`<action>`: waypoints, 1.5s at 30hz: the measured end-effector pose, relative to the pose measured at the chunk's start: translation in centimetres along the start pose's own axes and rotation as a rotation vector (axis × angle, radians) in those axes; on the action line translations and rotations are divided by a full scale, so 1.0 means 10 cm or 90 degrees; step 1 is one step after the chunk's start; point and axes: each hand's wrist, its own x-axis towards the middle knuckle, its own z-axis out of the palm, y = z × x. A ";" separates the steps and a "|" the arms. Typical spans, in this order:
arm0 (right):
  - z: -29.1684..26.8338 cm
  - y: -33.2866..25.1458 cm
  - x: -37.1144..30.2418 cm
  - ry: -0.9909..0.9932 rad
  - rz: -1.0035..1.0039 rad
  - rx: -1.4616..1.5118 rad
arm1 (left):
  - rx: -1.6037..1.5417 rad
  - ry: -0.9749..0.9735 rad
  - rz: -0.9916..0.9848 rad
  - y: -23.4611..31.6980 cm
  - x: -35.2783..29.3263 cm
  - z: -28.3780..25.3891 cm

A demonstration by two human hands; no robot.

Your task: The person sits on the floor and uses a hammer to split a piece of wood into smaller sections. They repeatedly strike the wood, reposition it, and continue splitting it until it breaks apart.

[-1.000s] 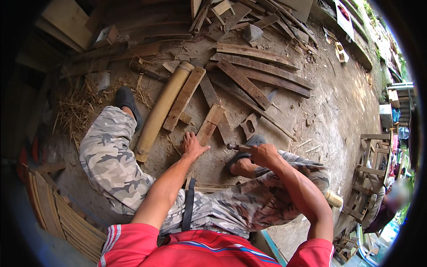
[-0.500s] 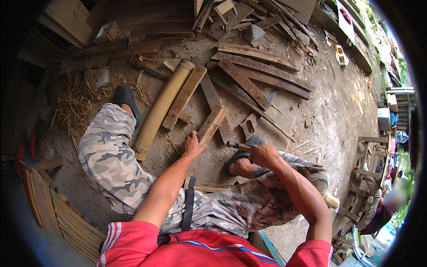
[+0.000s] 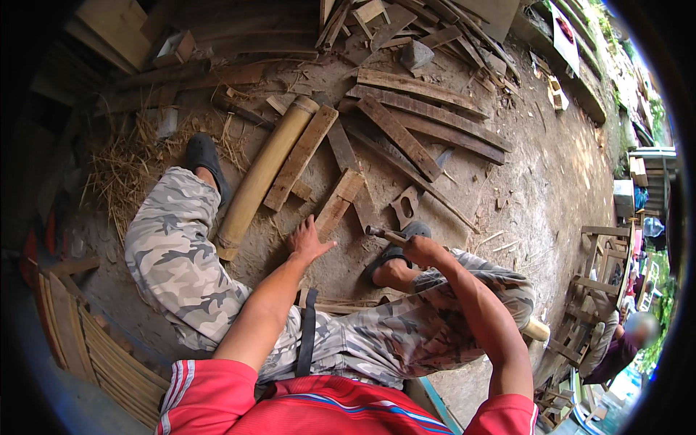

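My left hand (image 3: 307, 242) is open, thumb and fingers spread, at the near end of a short wooden block (image 3: 336, 209). Whether it presses on the block I cannot tell. That block lies across a darker flat board (image 3: 345, 148) on the dirt ground. Closed around the handle of a hammer (image 3: 386, 234), my right hand (image 3: 426, 251) is above my right foot, with the hammer's head pointing left toward the block. Left of the block lie a squared timber piece (image 3: 301, 159) and a thick bamboo pole (image 3: 267, 177).
A handsaw (image 3: 404, 206) lies beyond my right shoe (image 3: 415, 230), partly under a long thin strip. Several dark planks (image 3: 428, 119) are spread farther out, with a scrap wood heap (image 3: 435, 36) behind. Straw (image 3: 123, 167) is at left; a person (image 3: 616, 348) is at far right.
My left hand has loosened from the block's near end and its fingers have spread. The block has shifted slightly toward the left. The hammer has moved a little left and nearer.
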 end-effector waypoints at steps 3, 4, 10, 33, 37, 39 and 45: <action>-0.06 -0.16 0.19 -0.143 0.238 0.279 | 0.044 0.023 -0.038 -0.16 0.01 0.20; 0.01 -0.12 0.27 -0.160 0.253 0.344 | 0.045 0.020 -0.034 -0.17 0.05 0.22; 0.73 0.11 0.69 -0.090 0.271 0.353 | -0.044 -0.112 0.034 -0.20 0.12 0.10; 0.36 -0.23 0.11 0.560 0.141 0.382 | -0.113 -0.013 0.123 -0.26 0.15 0.36; 0.31 -0.51 0.10 0.566 0.024 0.424 | -0.072 -0.014 0.090 -0.17 0.09 0.27; 0.23 -0.70 0.08 0.509 -0.018 0.415 | -0.030 0.036 0.085 -0.13 0.02 0.34; 0.51 -0.72 0.50 0.374 0.025 0.331 | -0.026 0.057 0.099 -0.14 0.02 0.39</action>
